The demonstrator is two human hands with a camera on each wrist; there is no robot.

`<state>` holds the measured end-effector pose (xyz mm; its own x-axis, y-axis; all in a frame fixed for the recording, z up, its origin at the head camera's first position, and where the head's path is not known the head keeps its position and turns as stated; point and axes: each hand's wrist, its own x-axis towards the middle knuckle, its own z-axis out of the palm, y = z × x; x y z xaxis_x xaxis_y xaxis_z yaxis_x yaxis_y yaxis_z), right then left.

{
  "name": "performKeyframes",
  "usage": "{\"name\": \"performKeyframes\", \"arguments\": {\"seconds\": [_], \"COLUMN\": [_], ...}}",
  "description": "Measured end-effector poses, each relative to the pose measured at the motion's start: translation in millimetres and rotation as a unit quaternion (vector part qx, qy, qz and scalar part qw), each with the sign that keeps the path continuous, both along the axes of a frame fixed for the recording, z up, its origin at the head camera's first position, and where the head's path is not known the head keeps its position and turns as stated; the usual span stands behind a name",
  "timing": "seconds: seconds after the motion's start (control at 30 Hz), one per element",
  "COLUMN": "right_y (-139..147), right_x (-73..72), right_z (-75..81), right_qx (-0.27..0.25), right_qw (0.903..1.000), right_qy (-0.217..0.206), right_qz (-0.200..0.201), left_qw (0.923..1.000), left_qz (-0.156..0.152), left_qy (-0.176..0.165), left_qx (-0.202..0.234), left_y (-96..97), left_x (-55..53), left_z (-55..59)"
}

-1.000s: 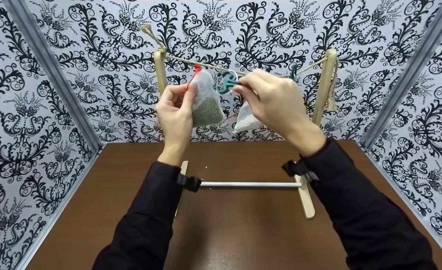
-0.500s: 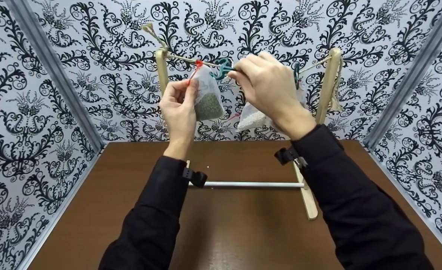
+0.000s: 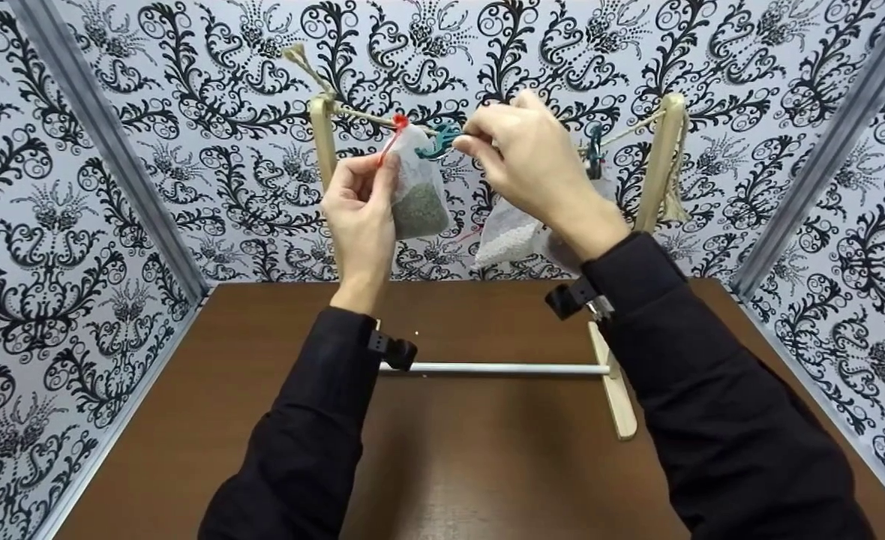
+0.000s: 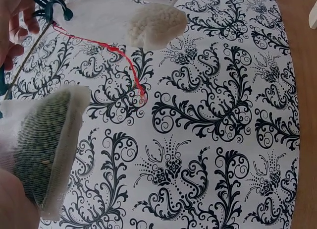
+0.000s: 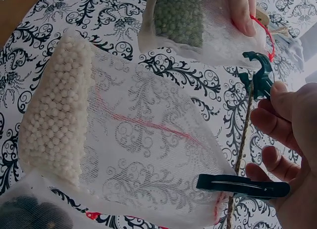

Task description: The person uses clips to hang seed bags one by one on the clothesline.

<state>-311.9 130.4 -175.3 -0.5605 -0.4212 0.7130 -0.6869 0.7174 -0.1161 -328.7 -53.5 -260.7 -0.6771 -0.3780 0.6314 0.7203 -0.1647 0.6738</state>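
My left hand [image 3: 364, 202] pinches the top edge of a white mesh bag [image 3: 420, 206] near its red drawstring [image 3: 400, 121]. Green, pea-like pieces fill the bag's bottom, seen closely in the right wrist view. Between thumb and fingers, my right hand [image 3: 529, 157] squeezes a dark green clothespin [image 5: 260, 75]. Its jaws stand apart at the rope [image 5: 243, 135], beside the bag's upper corner. Whether they enclose the mesh I cannot tell. A second mesh bag [image 5: 54, 110], with white beads, hangs from the rope by another green clothespin [image 5: 242, 186].
Two wooden posts [image 3: 664, 157] carry the rope above the brown table [image 3: 480, 465]. A white bar [image 3: 502, 368] joins their feet low down. Another mesh bag [image 5: 37, 209] with dark round contents hangs beyond the white beads. Patterned wall panels [image 3: 442, 45] enclose the back and sides.
Both hands have risen slightly with the bag. The clothespin in my right hand has moved up and left, from below the rope to the rope beside the bag's top.
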Motion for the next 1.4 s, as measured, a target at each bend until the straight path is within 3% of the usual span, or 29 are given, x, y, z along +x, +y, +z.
{"name": "performKeyframes", "arguments": {"seconds": [0.17, 0.4, 0.6, 0.73, 1.2, 1.4], "right_y": [-5, -8, -6, -6, -3, 0], "right_x": [-1.4, -1.2, 0.8, 0.9, 3.1, 6.9], "right_z": [-5.6, -11.1, -13.1, -15.6, -31.2, -41.7], "right_qx": [-0.018, -0.022, 0.023, 0.049, 0.068, 0.086], "right_qw": [0.9998, 0.9997, 0.9986, 0.9970, 0.9946, 0.9864], "right_qy": [0.003, 0.005, -0.031, -0.033, 0.050, 0.125], "right_qz": [0.011, 0.001, -0.036, -0.049, -0.061, -0.063], "left_qw": [0.9999, 0.9982, 0.9969, 0.9968, 0.9978, 0.9992], "left_qz": [-0.009, -0.034, -0.048, -0.045, -0.031, -0.021], "left_qy": [-0.012, -0.007, -0.018, -0.015, -0.020, -0.027], "left_qx": [0.006, 0.049, 0.060, 0.065, 0.054, 0.020], "left_y": [2.2, 3.7, 5.1, 4.9, -0.8, -3.2], "left_x": [0.3, -0.5, 0.4, -0.9, -4.2, -3.6], "left_z": [-2.1, -2.6, -1.9, -5.1, -17.3, -25.7]}}
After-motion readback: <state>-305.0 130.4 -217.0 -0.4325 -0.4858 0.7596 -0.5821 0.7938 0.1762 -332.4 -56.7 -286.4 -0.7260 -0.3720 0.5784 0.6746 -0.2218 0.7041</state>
